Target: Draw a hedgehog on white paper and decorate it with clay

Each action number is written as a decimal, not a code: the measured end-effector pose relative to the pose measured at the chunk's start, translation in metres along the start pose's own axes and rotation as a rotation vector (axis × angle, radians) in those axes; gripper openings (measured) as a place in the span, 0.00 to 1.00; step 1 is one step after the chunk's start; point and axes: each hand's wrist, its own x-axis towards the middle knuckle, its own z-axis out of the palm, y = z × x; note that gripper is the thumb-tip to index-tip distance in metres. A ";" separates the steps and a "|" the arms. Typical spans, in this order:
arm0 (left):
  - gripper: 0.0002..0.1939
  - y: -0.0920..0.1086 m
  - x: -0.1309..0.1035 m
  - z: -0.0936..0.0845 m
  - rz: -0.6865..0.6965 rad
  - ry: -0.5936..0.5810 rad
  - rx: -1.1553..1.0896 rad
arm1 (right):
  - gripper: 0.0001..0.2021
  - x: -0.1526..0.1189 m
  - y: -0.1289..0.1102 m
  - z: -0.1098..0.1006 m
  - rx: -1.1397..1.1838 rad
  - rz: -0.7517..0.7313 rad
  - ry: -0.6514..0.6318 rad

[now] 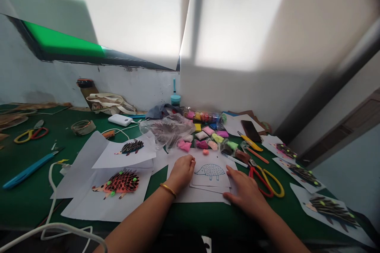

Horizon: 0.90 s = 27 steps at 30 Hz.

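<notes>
A sheet with a blue line drawing of a hedgehog [210,172] lies on white paper in front of me. At its left edge is my left hand [183,170], fingers closed in a pinch; whatever is between the fingertips is too small to make out. My right hand [245,189] rests at the right edge of the sheets, fingers spread. Just above the drawing sits a small orange lump of clay [206,152]. Behind it are several packets of coloured clay [202,144], and a white pen [236,161] lies to their right.
Red and yellow scissors [267,182] lie right of my right hand. Finished hedgehog pictures stand at left [118,184] and right [332,209]. A phone [251,131], yellow cutter [251,142], plastic bag [168,129], power bank [120,120] and white cable [52,182] surround the work.
</notes>
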 end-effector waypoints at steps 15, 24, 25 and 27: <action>0.11 0.004 -0.002 -0.007 -0.046 0.062 0.063 | 0.39 0.003 -0.004 -0.003 -0.010 -0.016 -0.003; 0.10 0.004 -0.002 -0.008 -0.074 0.054 0.078 | 0.37 0.004 -0.003 0.000 -0.048 -0.010 0.042; 0.10 0.004 -0.002 -0.008 -0.075 0.054 0.079 | 0.38 0.004 -0.003 0.000 -0.047 -0.017 0.035; 0.10 0.003 -0.002 -0.008 -0.079 0.055 0.080 | 0.40 0.003 -0.004 -0.001 -0.041 -0.024 0.016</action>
